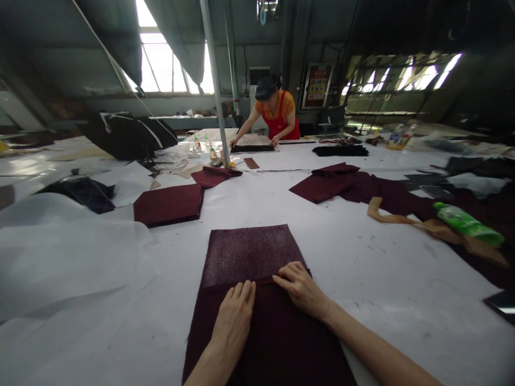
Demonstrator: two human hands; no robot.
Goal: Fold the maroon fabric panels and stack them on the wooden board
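White worktable (249, 198) in a workshop, a co-worker (288, 104) bending at its far side. Dark maroon cloth (277, 327) lies flat in the foreground. The left hand (234, 313) and right hand (301, 287) touch its crosswise edge (263, 280), fingers bent; whether either grips fabric cannot be told.

Maroon cloth (266, 321), paler far end, flat on table (394, 289)

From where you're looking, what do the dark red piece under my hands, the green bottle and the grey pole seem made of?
The piece looks like matte fabric: it lies flat, and its far part looks grainy and speckled. The bottle is probably smooth, glossy plastic, given its highlights and shape. The pole may be painted metal: straight, slim, dull grey.
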